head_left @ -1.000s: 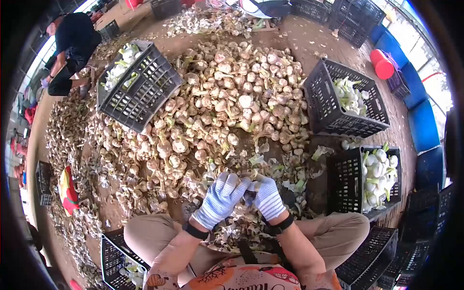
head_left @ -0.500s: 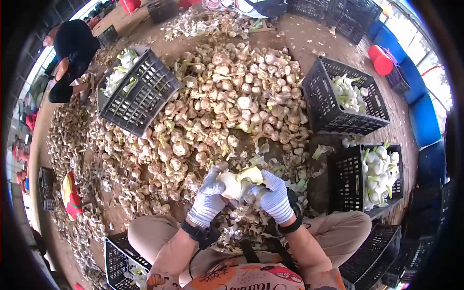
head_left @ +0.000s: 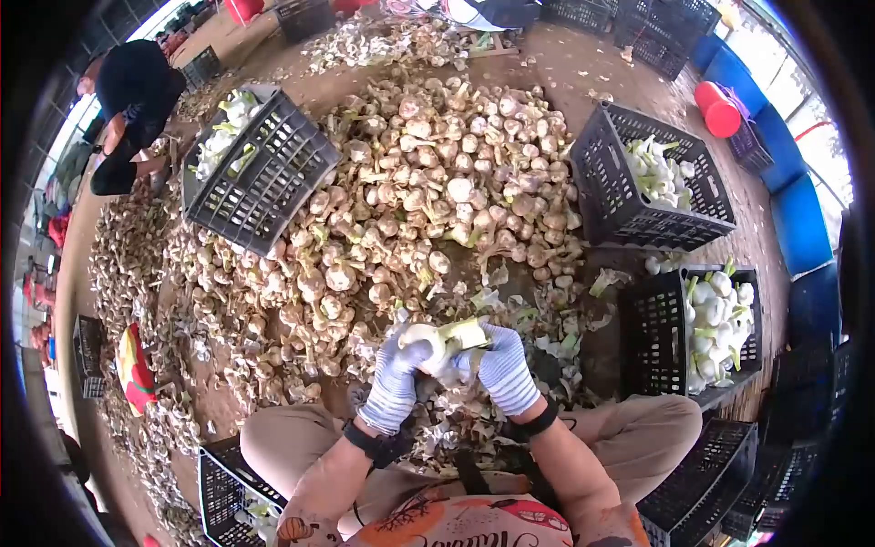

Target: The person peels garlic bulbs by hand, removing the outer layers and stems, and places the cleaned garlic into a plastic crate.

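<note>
Gloved hands meet over the person's lap, both closed on one pale garlic bulb (head_left: 436, 343). Left hand (head_left: 394, 383), in a striped work glove, wraps the bulb from below and from the left, with the thumb up against its side. Right hand (head_left: 504, 367), gloved the same way, grips the bulb's right end, where a strip of green-white skin (head_left: 468, 333) sticks out between the fingers. The bulb sits between the two hands, raised above the knees — its peeled surface looks smooth and white.

Just beyond the hands, loose husks and green scraps (head_left: 547, 319) litter the floor. Further out lies a wide heap of unpeeled garlic (head_left: 437, 191), brownish and rooty. Right of the right hand stands a black crate (head_left: 652, 342) holding clean white bulbs, and beyond it a second black crate (head_left: 606, 196) with more. Far to the left of the left hand, a third black crate (head_left: 264, 182) rests tilted on the heap. Near the left knee is another crate (head_left: 214, 488), only partly visible.

At the far upper left, another person in dark clothes (head_left: 132, 91) bends low — well apart from these hands.
</note>
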A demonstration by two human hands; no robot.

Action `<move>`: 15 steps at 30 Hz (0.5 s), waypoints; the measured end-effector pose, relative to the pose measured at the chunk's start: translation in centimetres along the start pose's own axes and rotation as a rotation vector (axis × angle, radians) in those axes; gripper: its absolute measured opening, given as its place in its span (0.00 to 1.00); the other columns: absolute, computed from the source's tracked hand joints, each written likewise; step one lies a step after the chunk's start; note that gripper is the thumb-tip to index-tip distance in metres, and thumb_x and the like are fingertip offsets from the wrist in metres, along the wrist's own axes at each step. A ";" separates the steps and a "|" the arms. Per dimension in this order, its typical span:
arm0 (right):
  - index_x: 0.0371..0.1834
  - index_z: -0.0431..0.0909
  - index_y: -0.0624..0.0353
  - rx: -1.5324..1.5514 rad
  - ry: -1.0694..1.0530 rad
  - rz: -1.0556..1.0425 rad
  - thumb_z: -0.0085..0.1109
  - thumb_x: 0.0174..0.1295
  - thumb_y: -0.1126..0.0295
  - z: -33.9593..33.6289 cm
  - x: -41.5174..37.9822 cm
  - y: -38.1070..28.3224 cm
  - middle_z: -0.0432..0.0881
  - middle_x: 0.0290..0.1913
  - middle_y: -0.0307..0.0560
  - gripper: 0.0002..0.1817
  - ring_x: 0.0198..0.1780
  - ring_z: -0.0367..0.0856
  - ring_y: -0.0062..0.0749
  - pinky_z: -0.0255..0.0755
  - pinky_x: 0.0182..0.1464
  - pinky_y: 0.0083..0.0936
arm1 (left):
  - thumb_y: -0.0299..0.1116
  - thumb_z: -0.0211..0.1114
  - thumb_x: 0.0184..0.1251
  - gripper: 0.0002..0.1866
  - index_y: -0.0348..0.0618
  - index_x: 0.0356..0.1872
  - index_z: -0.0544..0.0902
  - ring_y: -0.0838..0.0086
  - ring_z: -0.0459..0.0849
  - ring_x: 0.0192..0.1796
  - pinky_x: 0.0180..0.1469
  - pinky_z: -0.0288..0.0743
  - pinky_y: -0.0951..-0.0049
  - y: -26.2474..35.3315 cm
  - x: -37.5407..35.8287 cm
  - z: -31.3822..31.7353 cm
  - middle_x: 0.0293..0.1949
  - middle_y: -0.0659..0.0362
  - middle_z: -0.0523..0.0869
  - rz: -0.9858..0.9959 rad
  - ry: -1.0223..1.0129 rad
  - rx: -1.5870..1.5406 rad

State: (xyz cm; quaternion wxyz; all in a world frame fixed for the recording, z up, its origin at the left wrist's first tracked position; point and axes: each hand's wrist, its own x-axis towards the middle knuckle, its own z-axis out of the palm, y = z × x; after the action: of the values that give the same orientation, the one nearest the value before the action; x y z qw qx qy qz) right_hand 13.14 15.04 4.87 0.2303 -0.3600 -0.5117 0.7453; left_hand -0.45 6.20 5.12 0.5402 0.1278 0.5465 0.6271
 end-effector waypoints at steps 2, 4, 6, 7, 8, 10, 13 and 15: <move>0.44 0.78 0.68 -0.034 0.013 -0.088 0.50 0.49 0.83 -0.1 0.4 1.5 0.81 0.31 0.40 0.17 0.30 0.77 0.21 0.73 0.33 0.16 | 0.53 0.69 0.50 0.33 0.34 0.48 0.75 0.69 0.82 0.28 0.28 0.79 0.76 0.0 0.1 0.0 0.34 0.52 0.83 -0.077 -0.121 -0.394; 0.44 0.79 0.68 0.312 0.014 0.076 0.49 0.50 0.81 -0.1 0.6 2.7 0.81 0.34 0.43 0.16 0.33 0.79 0.24 0.76 0.38 0.19 | 0.59 0.68 0.50 0.37 0.31 0.46 0.75 0.66 0.84 0.31 0.29 0.80 0.73 0.1 0.9 -1.1 0.35 0.50 0.83 -0.042 -0.200 -0.493; 0.53 0.73 0.68 0.280 -0.039 0.117 0.55 0.55 0.75 -1.0 0.6 3.6 0.81 0.37 0.46 0.20 0.36 0.80 0.26 0.76 0.42 0.20 | 0.59 0.67 0.51 0.37 0.33 0.47 0.75 0.66 0.84 0.32 0.29 0.80 0.72 -0.1 1.2 -2.1 0.35 0.50 0.83 -0.065 -0.140 -0.494; 0.58 0.68 0.66 0.389 -0.091 0.104 0.58 0.56 0.73 -1.4 0.9 4.5 0.79 0.42 0.44 0.25 0.40 0.79 0.26 0.77 0.44 0.21 | 0.57 0.69 0.51 0.34 0.36 0.48 0.73 0.70 0.83 0.33 0.35 0.80 0.70 0.3 0.9 -1.5 0.39 0.56 0.82 -0.001 -0.088 -0.355; 0.63 0.63 0.65 0.499 -0.140 0.088 0.61 0.56 0.72 -1.7 1.1 5.2 0.78 0.47 0.42 0.31 0.43 0.78 0.26 0.77 0.47 0.23 | 0.56 0.69 0.52 0.35 0.37 0.50 0.72 0.70 0.82 0.37 0.40 0.80 0.70 1.2 0.4 -0.7 0.39 0.56 0.81 0.003 -0.122 -0.270; 0.66 0.57 0.64 0.435 -0.185 0.139 0.64 0.57 0.68 -0.8 0.7 1.8 0.75 0.48 0.41 0.36 0.45 0.77 0.25 0.77 0.45 0.26 | 0.55 0.70 0.52 0.37 0.36 0.54 0.70 0.71 0.80 0.44 0.49 0.76 0.73 0.5 1.0 -0.8 0.41 0.56 0.80 0.132 -0.051 0.005; 0.57 0.67 0.68 0.196 0.017 0.009 0.55 0.61 0.78 1.6 -0.1 0.4 0.80 0.38 0.45 0.20 0.36 0.79 0.24 0.76 0.43 0.19 | 0.55 0.71 0.50 0.40 0.35 0.56 0.68 0.71 0.79 0.46 0.52 0.74 0.74 0.4 0.6 0.9 0.42 0.56 0.80 0.297 0.027 0.177; 0.54 0.69 0.69 0.264 0.025 0.025 0.54 0.57 0.82 1.4 0.0 0.1 0.80 0.38 0.45 0.19 0.35 0.79 0.24 0.76 0.41 0.19 | 0.54 0.72 0.49 0.40 0.35 0.56 0.68 0.72 0.79 0.45 0.51 0.74 0.74 0.2 0.7 0.7 0.43 0.55 0.79 0.296 0.019 0.195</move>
State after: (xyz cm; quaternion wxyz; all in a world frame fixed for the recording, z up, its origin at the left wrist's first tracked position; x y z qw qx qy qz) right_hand 12.02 14.17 5.10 0.2729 -0.3422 -0.4019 0.8043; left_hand -0.32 7.16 5.28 0.4217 0.2526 0.5852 0.6449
